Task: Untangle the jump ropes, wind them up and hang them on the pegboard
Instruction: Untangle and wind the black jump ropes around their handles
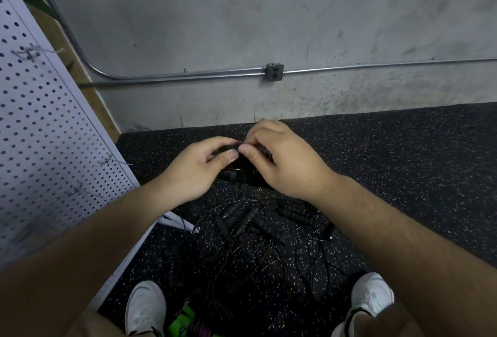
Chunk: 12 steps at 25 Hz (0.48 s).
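Head view puts your two hands thumb to thumb above the floor. Your left hand [200,167] pinches a black jump rope [243,168] between thumb and forefinger, the other fingers loosely curled behind. Your right hand [279,159] pinches the same dark bundle just beside it, with its fingers curled over the top. The bundle hangs between and under both hands. A dark handle end [228,175] pokes out below your left thumb, lying roughly level and pointing toward your left wrist; how the cord runs inside your grip is hidden. Below your wrists and nearer to you, the tangle of jump ropes [271,245] lies on the speckled rubber floor [403,162]. Its ribbed black handles [248,219] fan out with their long axes in different directions, some slanting up toward your hands and others lying nearly crosswise under your right wrist, with thin cords looping around them. Nearer still, a green and purple rope [188,323] sits between your white shoes [146,307]. Left of your left hand the white pegboard [40,135] leans across the view, wire hooks [113,160] jutting from it. Beyond your fingertips, a grey wall [242,14] carries a metal conduit [188,74] and an outlet box [274,72]; any marking on the box is too small to read.
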{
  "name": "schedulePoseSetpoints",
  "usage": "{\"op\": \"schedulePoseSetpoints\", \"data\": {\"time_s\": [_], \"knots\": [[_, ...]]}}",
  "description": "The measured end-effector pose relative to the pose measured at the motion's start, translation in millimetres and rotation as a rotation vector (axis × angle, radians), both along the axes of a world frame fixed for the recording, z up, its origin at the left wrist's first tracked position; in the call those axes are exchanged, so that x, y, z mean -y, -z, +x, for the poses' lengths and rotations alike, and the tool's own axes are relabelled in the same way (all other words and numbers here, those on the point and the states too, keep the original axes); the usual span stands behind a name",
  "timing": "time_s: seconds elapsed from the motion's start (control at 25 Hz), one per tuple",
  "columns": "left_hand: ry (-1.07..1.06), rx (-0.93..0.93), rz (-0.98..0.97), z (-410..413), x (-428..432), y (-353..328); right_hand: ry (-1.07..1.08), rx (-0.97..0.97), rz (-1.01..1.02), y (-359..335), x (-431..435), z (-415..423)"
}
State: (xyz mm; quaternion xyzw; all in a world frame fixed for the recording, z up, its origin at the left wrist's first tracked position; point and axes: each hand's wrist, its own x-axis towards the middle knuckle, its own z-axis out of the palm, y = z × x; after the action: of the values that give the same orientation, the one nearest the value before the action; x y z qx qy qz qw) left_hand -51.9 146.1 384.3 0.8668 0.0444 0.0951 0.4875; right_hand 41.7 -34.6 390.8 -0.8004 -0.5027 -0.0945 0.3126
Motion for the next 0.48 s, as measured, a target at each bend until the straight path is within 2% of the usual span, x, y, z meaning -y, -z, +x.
{"op": "schedulePoseSetpoints", "data": {"time_s": [0.08, 0.28, 0.48], "knots": [[-0.034, 0.012, -0.024, 1.1, 0.2, 0.3, -0.016, -0.051, -0.043, 0.0, -0.3, 0.8], [-0.027, 0.006, -0.017, 0.1, 8.7, 3.2, 0.111, -0.027, 0.024, 2.7, -2.3, -2.1], [-0.015, -0.006, 0.064, -5.2, 14.1, 22.3, 0.258, -0.271, 0.129, 3.5, -6.2, 8.9]]}}
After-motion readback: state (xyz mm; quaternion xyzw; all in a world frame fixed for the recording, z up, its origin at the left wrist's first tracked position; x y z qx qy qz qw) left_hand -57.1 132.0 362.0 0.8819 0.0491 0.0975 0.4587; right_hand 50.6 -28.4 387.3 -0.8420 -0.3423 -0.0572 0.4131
